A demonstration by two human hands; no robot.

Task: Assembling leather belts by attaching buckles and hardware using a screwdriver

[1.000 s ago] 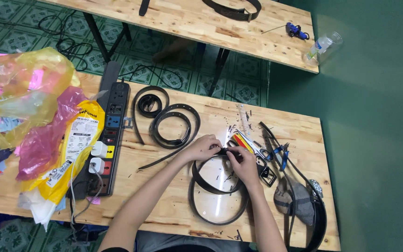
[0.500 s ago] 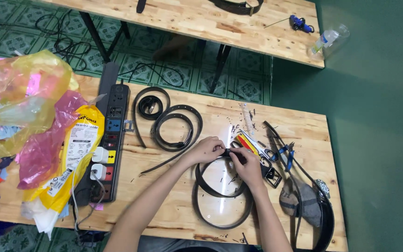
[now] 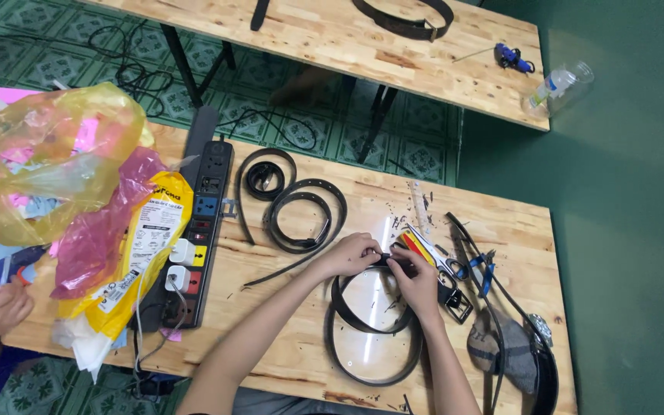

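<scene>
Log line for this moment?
left hand: gripping black belt | right hand: same belt | belt: looped on table | power strip: left

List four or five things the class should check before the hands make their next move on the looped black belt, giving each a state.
1. Both hands on the belt: left hand and right hand pinch the black belt at its top. Ok.
2. Belt loop lies flat on the table. Ok.
3. Pliers within reach to the right. Ok.
4. Power strip apart from the hands. Ok.
5. What the fingertips grip: cannot tell.
</scene>
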